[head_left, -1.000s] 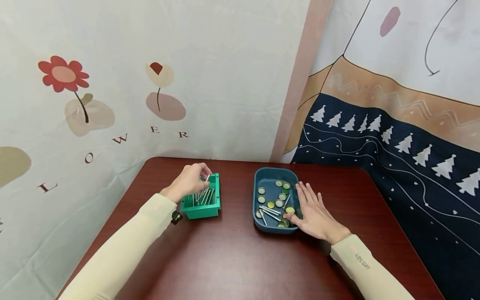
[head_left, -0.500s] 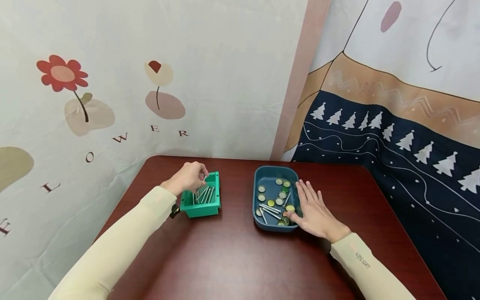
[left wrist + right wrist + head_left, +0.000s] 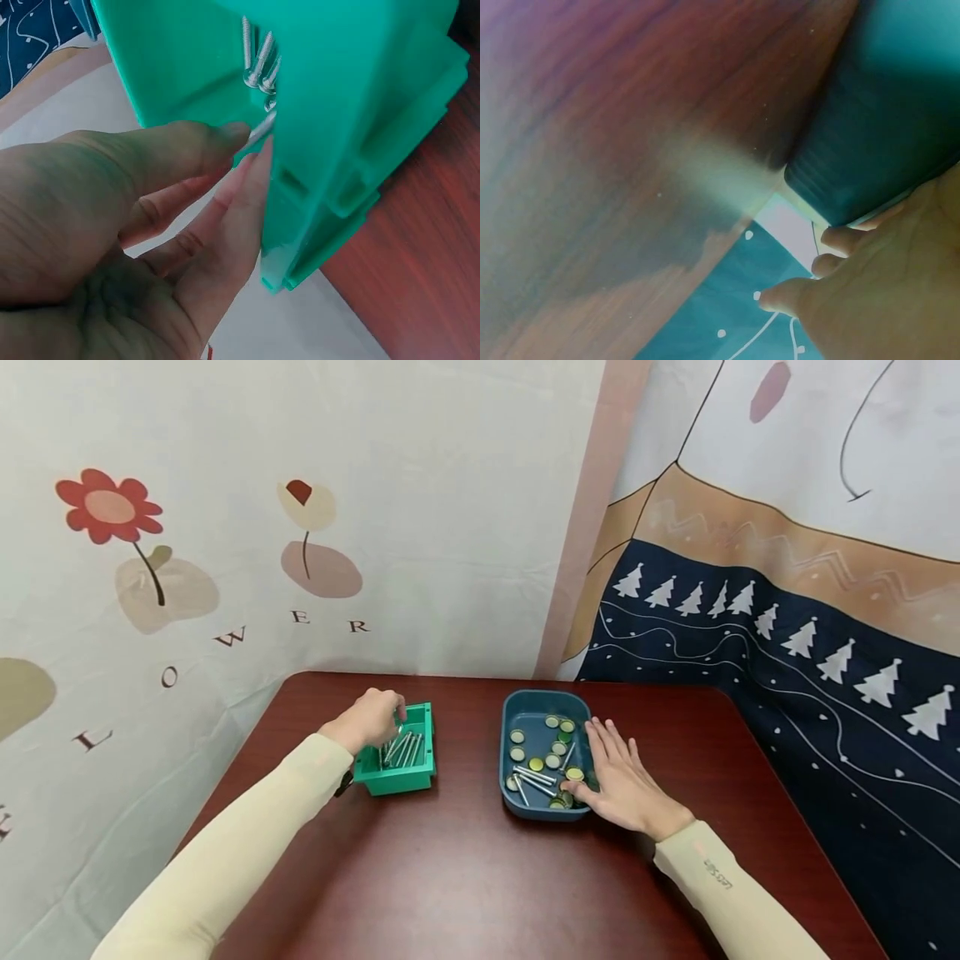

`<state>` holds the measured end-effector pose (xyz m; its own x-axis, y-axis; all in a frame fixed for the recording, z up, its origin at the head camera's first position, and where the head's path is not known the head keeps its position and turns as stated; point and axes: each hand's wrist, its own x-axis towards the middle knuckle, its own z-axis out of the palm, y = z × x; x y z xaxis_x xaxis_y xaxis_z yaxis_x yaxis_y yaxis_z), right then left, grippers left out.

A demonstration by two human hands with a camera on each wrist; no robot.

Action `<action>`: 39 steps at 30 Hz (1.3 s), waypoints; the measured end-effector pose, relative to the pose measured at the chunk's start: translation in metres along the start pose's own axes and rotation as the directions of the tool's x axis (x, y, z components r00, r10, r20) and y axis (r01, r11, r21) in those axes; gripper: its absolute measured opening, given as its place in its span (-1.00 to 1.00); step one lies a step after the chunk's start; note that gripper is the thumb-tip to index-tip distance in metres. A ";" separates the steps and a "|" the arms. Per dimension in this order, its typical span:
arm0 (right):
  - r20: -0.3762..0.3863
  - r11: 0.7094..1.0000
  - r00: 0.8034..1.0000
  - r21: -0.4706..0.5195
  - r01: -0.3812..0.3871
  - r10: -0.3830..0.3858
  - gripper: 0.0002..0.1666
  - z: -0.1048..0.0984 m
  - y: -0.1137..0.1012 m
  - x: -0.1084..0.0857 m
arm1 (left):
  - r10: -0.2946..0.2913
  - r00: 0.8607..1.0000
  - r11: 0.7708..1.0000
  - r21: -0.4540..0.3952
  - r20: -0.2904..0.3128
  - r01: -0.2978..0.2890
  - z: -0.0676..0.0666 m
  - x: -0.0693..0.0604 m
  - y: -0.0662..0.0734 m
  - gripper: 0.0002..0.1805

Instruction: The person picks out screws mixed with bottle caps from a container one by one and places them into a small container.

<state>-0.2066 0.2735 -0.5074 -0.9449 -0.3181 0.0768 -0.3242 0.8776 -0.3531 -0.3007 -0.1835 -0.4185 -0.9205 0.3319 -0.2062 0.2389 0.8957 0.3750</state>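
A screw [image 3: 262,130] pinched at the green bin [image 3: 405,783]
The left hand [image 3: 363,722], narrow, holds it beside the wall; the right hand [image 3: 632,791], straight-fingered, rests against the blue tray [image 3: 534,812]. Handling single screws seems the step; moving on calls for a firm pinch.

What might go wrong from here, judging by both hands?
The screw could slip, since the left hand seems to pinch it by the fingertips. The green bin might shift, as those fingers sit close against its wall. The right hand has its thumb over the blue tray and may disturb nearby bottle caps.
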 end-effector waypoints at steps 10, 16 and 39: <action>-0.005 1.000 1.000 -0.010 0.003 -0.003 0.36 -0.001 0.000 0.000 | 0.117 0.986 0.990 0.098 -0.118 -0.106 0.001 -0.004 0.005 -0.71; 0.006 1.000 1.000 -0.003 -0.006 0.006 0.38 -0.003 0.000 0.002 | 0.196 0.958 0.966 0.209 -0.208 -0.152 0.005 -0.008 0.015 -0.62; -0.007 1.000 1.000 0.004 -0.001 0.001 0.37 0.002 0.002 0.001 | 0.324 0.907 0.894 0.401 -0.268 -0.200 0.031 -0.015 0.057 -0.12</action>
<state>-0.2081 0.2741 -0.5097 -0.9456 -0.3146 0.0829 -0.3229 0.8766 -0.3567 -0.2639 -0.1284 -0.4222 -0.8408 0.5117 0.1768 0.5220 0.8528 0.0140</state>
